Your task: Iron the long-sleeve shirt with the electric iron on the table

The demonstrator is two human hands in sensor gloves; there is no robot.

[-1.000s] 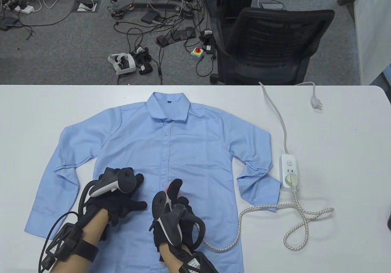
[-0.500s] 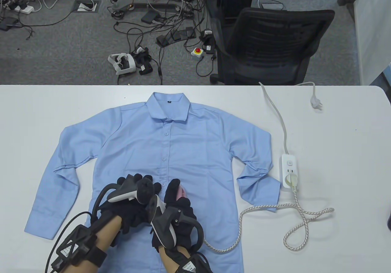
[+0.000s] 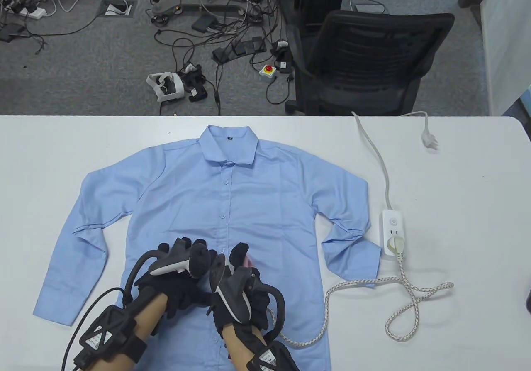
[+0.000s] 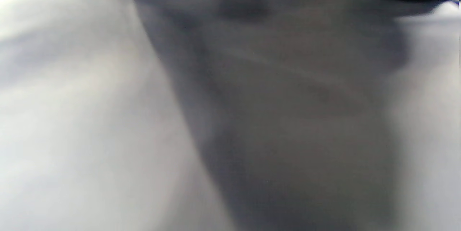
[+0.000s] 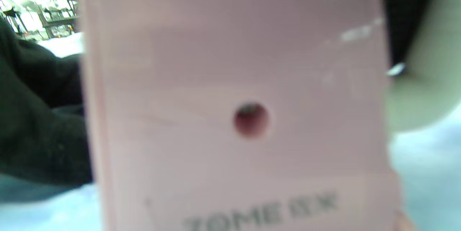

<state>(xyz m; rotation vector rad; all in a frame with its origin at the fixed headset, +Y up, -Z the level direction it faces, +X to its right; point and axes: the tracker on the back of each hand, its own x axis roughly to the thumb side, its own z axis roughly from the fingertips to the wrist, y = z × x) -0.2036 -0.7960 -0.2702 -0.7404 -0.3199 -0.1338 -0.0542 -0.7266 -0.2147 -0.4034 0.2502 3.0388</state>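
Note:
A light blue long-sleeve shirt (image 3: 249,188) lies flat and buttoned on the white table (image 3: 456,188), collar away from me. My right hand (image 3: 239,269) grips a pink electric iron (image 3: 248,260) on the lower front of the shirt; only a sliver of pink shows past the glove. In the right wrist view the iron's pink body (image 5: 237,116) fills the frame. My left hand (image 3: 195,250) rests on the shirt just left of the iron, fingers stretched forward and close against the right hand. The left wrist view shows only blurred fabric (image 4: 108,116).
The iron's braided cord (image 3: 356,281) loops across the table to a white power strip (image 3: 392,234) right of the shirt. The strip's own lead ends in a loose plug (image 3: 429,140). A black office chair (image 3: 365,64) stands beyond the far edge.
My left hand slid right across the shirt until it sits against the right hand. The right hand and iron shifted slightly right and toward me.

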